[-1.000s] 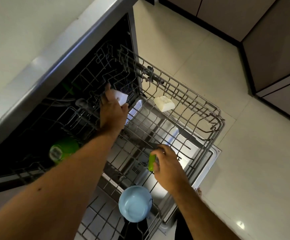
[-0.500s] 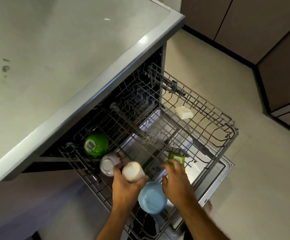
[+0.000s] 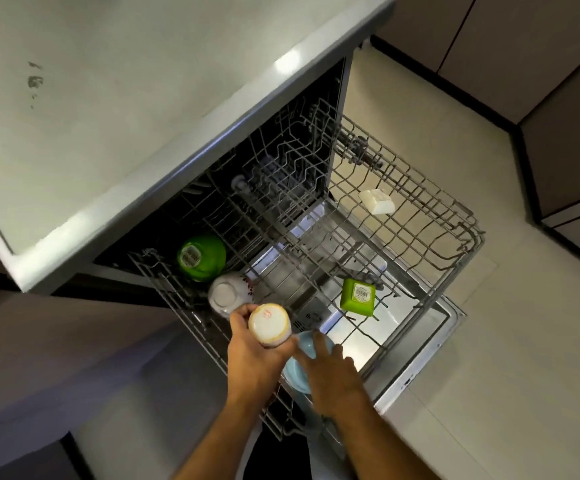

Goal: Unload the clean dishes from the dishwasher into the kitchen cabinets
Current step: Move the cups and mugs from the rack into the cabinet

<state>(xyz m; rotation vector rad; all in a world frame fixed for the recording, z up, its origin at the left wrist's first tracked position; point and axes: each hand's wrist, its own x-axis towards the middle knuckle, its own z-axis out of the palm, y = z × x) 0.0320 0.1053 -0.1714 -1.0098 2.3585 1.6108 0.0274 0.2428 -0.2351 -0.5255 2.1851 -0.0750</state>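
Left hand (image 3: 257,355) grips a white cup (image 3: 269,325) bottom-up, while the right hand (image 3: 330,372), fingers straight, lies right on the blue bowl (image 3: 297,370), probably about to grab.

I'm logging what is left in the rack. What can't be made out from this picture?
- Head view: the round pale blue bowl is mostly hidden by the right hand.
- Labels on the round green bowl and square green dish are too small.
- The cabinet interior behind the rack is dark.
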